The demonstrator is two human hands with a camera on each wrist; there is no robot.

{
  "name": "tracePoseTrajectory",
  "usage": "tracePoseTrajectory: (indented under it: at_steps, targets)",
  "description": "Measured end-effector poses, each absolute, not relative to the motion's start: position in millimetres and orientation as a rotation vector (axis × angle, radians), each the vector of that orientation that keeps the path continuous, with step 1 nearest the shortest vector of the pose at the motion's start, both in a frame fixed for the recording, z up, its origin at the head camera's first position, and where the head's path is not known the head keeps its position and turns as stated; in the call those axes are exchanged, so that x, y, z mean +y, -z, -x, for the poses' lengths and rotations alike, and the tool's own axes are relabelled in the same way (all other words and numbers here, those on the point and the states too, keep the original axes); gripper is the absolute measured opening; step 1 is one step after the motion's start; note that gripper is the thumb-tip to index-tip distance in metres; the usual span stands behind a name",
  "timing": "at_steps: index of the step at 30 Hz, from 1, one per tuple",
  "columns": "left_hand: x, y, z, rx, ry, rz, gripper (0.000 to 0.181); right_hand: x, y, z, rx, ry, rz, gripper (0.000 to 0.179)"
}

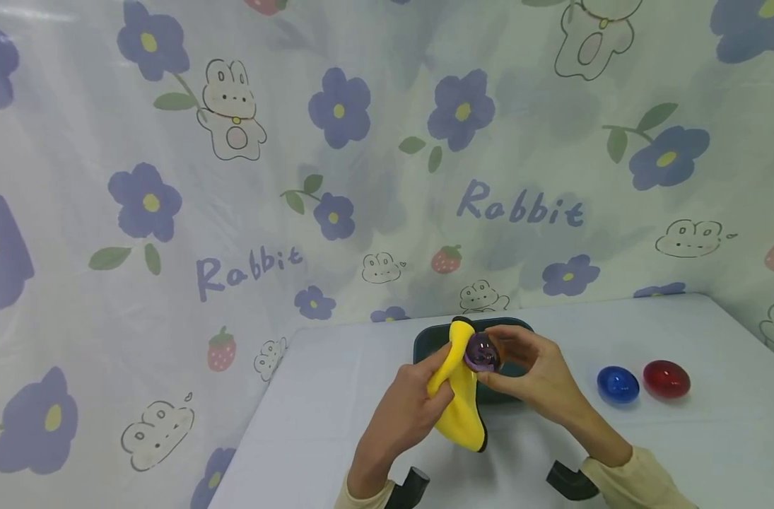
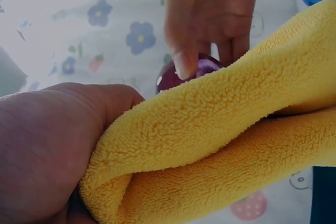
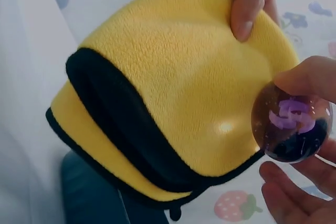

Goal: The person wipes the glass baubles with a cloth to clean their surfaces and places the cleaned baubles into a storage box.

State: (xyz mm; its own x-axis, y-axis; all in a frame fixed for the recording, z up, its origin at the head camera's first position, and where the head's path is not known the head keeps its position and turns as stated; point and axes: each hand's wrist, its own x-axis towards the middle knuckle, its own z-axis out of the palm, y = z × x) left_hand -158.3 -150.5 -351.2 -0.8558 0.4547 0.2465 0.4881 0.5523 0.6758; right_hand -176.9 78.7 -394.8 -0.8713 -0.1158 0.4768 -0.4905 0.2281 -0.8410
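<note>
My left hand grips a folded yellow towel with black edging, thumb on one face of the fluffy cloth. Between the thumb and fingers of my right hand is a clear purple glass-like egg or ball; its exact shape is partly hidden. In the right wrist view a pale purple swirl shows inside the purple piece, which lies against or very close to the towel. From the left wrist side, the towel covers part of it.
Behind the hands stands a dark green bin on the white table. To the right lie a blue shiny egg and a red one, close together. A flower-and-rabbit printed curtain hangs behind the table.
</note>
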Motion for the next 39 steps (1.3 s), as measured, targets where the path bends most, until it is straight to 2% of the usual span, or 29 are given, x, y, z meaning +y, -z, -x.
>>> tracePoseTrajectory:
  at_steps: [17,39]
  targets:
    - [-151.1,346.1,153.4,-2.681,1.125,0.825,0.057,78.7,399.6,180.3,-2.278,-1.638,-0.619,0.053]
    - [-151.5,348.9,159.9,-2.609,1.143,0.894,0.053,70.0,391.3,165.2,-2.274,-1.574,-0.740,0.053]
